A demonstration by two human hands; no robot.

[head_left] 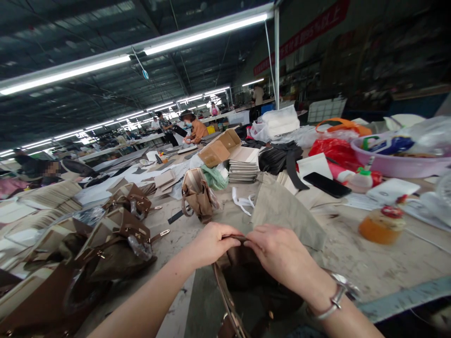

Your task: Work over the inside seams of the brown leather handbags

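Observation:
Both hands pinch the upper edge of a dark brown handbag (246,277) at the front of the table. My left hand (216,241) grips the rim between thumb and fingers. Close beside it, my right hand (276,246) holds the same rim, with a metal bracelet on the wrist. The bag's lower part runs out of view at the bottom. Beyond my hands stands a small brown handbag (199,195). A grey-green sheet of material (282,211) lies just past my right hand.
Several brown handbags (116,249) crowd the left side. A stack of pale panels (244,165), a cardboard box (219,148) and a phone (327,185) lie farther back. At right are a jar of amber stuff (380,227) and a pink basin (405,165). Co-workers (197,129) are in the distance.

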